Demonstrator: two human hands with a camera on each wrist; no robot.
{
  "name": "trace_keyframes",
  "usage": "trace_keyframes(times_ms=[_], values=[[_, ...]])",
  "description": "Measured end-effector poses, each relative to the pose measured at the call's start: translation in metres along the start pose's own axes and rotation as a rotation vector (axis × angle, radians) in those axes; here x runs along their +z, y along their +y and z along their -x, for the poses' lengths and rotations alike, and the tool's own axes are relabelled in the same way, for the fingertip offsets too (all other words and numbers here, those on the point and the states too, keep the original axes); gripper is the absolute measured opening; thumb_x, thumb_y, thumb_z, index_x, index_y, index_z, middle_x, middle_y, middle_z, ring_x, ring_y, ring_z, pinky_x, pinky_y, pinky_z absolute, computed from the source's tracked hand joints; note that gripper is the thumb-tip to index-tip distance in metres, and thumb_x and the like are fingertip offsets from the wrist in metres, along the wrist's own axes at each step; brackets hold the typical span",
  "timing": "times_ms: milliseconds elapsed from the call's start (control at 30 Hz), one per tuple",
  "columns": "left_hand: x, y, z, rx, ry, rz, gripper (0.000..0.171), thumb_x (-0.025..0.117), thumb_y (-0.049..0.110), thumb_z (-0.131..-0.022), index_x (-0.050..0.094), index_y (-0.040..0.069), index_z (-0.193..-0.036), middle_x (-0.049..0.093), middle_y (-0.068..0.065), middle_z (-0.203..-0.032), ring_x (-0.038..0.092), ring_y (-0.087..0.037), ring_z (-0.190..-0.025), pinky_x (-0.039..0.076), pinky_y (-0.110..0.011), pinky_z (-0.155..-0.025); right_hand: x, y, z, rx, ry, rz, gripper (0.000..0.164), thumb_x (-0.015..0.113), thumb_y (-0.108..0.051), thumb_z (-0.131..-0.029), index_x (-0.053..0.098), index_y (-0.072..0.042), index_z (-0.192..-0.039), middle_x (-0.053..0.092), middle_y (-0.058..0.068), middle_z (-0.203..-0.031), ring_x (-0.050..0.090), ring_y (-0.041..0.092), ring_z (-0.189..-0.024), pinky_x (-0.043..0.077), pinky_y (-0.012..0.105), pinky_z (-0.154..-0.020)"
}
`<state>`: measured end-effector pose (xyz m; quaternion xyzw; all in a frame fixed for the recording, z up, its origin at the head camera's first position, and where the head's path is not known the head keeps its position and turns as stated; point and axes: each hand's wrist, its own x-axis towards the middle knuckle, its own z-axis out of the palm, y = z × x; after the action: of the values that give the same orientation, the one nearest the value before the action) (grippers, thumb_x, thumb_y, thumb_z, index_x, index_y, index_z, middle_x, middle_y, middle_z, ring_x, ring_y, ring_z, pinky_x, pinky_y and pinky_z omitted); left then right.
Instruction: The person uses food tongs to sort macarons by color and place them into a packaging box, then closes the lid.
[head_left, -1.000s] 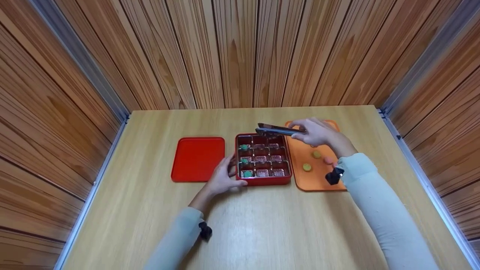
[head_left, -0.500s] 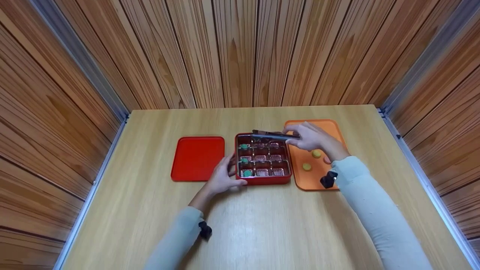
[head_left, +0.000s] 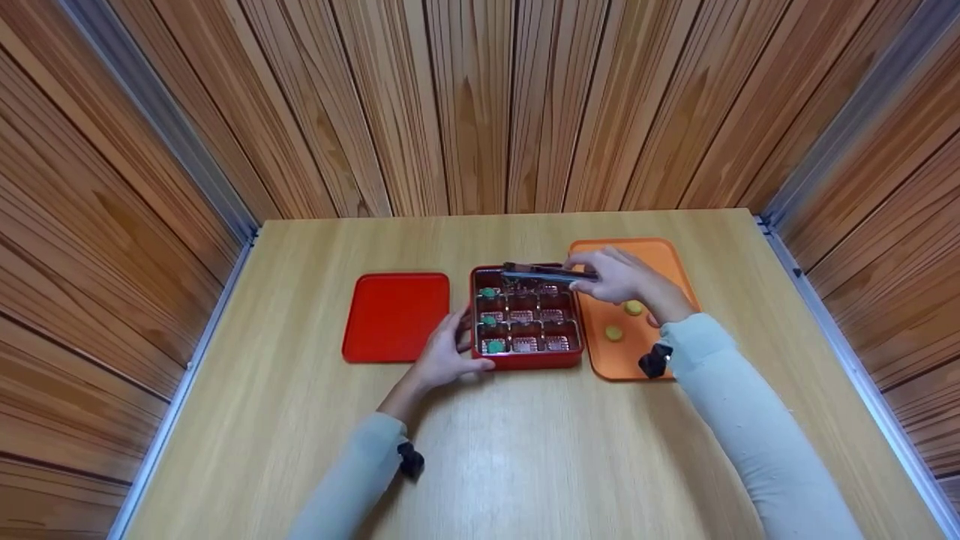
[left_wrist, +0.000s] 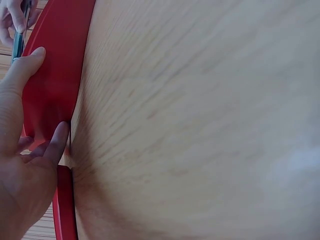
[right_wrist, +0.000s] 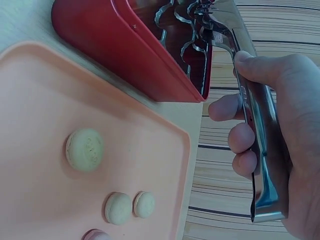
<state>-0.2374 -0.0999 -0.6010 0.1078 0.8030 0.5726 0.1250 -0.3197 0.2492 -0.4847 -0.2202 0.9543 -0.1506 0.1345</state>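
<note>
A red square box (head_left: 525, 362) with a clear plastic divider insert stands mid-table. Green macarons (head_left: 495, 346) sit in its left column of compartments. My left hand (head_left: 442, 360) holds the box at its front left corner, thumb (left_wrist: 32, 61) on the front wall and fingers against the left side. My right hand (head_left: 619, 277) grips metal tongs (right_wrist: 265, 150), thumb on one arm and fingers wrapped around the other. The tongs lie slanted over the back row, their tips at the back middle compartment. I cannot tell whether the tips hold anything.
An orange tray (head_left: 619, 369) sits right of the box, partly under my right arm. It bears several yellowish macarons (right_wrist: 85, 149) and a pink macaron (right_wrist: 96, 235). A flat red lid (head_left: 394, 319) lies left of the box. Wooden panels (head_left: 480, 112) rise behind the table.
My right hand has moved left and down with the tongs, from above the box's back edge to over the back row. My left hand and the box have stayed put.
</note>
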Motion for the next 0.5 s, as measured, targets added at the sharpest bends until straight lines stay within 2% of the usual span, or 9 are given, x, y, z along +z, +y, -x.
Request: trace_keyframes(times_ms=[300, 467, 500], values=[[-0.0004, 0.0017, 0.0011, 0.006, -0.001, 0.013, 0.121, 0.100, 0.014, -0.086, 0.023, 0.006, -0.180, 0.045, -0.023, -0.175, 0.046, -0.041, -0.165, 0.050, -0.052, -0.131, 0.0014, 0.0009, -0.0004, 0.004, -0.001, -0.029, 0.045, 0.064, -0.035, -0.113, 0.066, -0.015, -0.154, 0.073, 0.015, -0.136, 0.060, 0.031, -0.103, 0.048, 0.045, -0.086], [-0.0002, 0.0027, 0.0018, -0.005, -0.003, 0.019, 0.120, 0.100, 0.018, -0.087, 0.024, 0.008, -0.179, 0.046, -0.020, -0.174, 0.046, -0.039, -0.164, 0.051, -0.052, -0.131, 0.0002, 0.0037, 0.0004, -0.017, 0.014, -0.031, 0.043, 0.065, -0.033, -0.113, 0.067, -0.015, -0.152, 0.076, 0.012, -0.117, 0.059, 0.025, -0.082, 0.045, 0.037, -0.074], [-0.0003, 0.0025, 0.0018, -0.003, -0.002, 0.022, 0.120, 0.100, 0.017, -0.086, 0.024, 0.007, -0.179, 0.046, -0.021, -0.174, 0.046, -0.039, -0.164, 0.051, -0.052, -0.131, -0.0004, 0.0049, 0.0013, -0.017, 0.015, -0.033, 0.043, 0.066, -0.034, -0.113, 0.068, -0.016, -0.152, 0.076, 0.011, -0.118, 0.058, 0.024, -0.081, 0.045, 0.036, -0.073]])
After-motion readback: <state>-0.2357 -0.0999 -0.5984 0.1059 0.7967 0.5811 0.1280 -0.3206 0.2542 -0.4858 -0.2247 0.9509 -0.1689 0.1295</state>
